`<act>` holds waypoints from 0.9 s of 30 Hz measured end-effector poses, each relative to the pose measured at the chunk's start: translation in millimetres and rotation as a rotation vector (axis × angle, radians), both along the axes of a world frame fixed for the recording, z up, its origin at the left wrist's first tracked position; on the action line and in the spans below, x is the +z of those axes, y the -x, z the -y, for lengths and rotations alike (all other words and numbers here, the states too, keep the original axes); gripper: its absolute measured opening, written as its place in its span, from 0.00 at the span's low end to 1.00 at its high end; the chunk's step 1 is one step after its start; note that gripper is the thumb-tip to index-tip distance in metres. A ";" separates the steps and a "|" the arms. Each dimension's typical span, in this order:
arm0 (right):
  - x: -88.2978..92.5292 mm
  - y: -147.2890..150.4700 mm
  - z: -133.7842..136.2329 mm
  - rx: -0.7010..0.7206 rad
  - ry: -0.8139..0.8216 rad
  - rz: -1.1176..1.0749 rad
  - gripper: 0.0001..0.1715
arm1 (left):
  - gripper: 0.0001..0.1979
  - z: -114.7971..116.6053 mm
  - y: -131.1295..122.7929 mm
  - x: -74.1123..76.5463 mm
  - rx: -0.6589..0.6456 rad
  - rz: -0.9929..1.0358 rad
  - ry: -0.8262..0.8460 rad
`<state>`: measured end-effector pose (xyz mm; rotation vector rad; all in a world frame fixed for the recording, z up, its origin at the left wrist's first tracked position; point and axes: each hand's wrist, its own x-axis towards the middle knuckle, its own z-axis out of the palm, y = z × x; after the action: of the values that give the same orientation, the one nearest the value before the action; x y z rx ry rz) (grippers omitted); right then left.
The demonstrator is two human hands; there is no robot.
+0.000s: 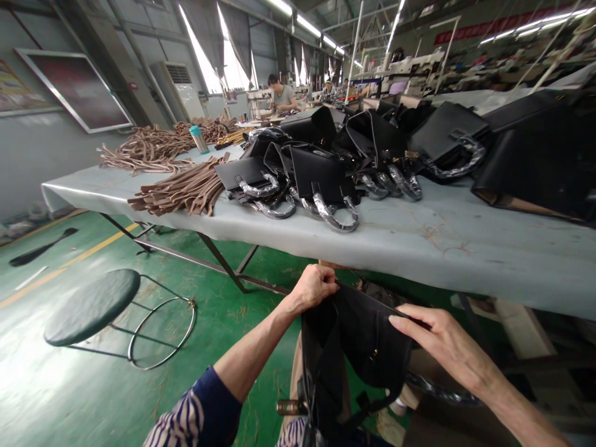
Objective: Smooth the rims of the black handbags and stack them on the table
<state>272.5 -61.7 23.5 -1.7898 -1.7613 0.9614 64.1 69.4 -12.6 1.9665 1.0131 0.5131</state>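
Left hand (pixel 316 287) and right hand (pixel 433 332) pinch a black bag (pixel 370 338) by its rim at five o'clock, apparently to hold it taut; other bags (pixel 321 174) lie on the table (pixel 395 239) toward one o'clock, handles (pixel 343 228) plastic-wrapped, presumably against scratches.

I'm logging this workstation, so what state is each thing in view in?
Held bag: open
Left hand: closed on the bag's edge
Right hand: pinching the bag's edge
Bag handles: film-wrapped
Brown strips: piled
Bottle: upright
Curtains: parted
Lights: on

Bag workshop: handbags (pixel 321 171), sewing machines (pixel 421 64)
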 end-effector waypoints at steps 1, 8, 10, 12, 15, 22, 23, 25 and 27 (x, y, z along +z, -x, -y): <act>-0.5 -0.5 0.2 0.001 0.000 -0.001 0.17 | 0.08 0.1 -0.5 -0.2 0.004 -0.001 0.000; 0.7 -0.8 0.2 0.015 -0.006 0.020 0.21 | 0.08 1.6 -2.4 0.0 0.030 -0.006 -0.003; 0.5 -0.8 -0.1 0.016 -0.008 0.029 0.22 | 0.08 2.1 -2.8 0.3 0.043 -0.006 -0.001; -0.4 -1.3 -0.4 0.013 -0.008 0.042 0.22 | 0.08 2.4 -2.9 0.8 0.054 -0.006 0.004; -1.4 -2.7 -0.2 -0.005 -0.029 0.076 0.22 | 0.08 2.7 -2.3 1.8 0.060 -0.010 0.019; -2.5 -4.2 -0.8 -0.119 -0.079 0.163 0.19 | 0.09 7.8 -3.7 4.2 0.058 0.016 0.078; -3.4 -3.9 -1.4 -0.139 -0.087 0.197 0.19 | 0.08 9.1 -4.7 4.7 0.058 0.013 0.084; -5.8 -3.1 -2.6 -0.163 -0.087 0.255 0.18 | 0.07 11.4 -6.5 5.7 0.061 0.002 0.087; -8.5 -1.8 -3.7 -0.165 -0.071 0.282 0.17 | 0.07 12.8 -7.4 6.3 0.065 -0.006 0.080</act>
<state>274.3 -58.0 15.0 -2.0680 -1.7491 0.5966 71.5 56.6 -6.4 1.8700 1.0884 0.4949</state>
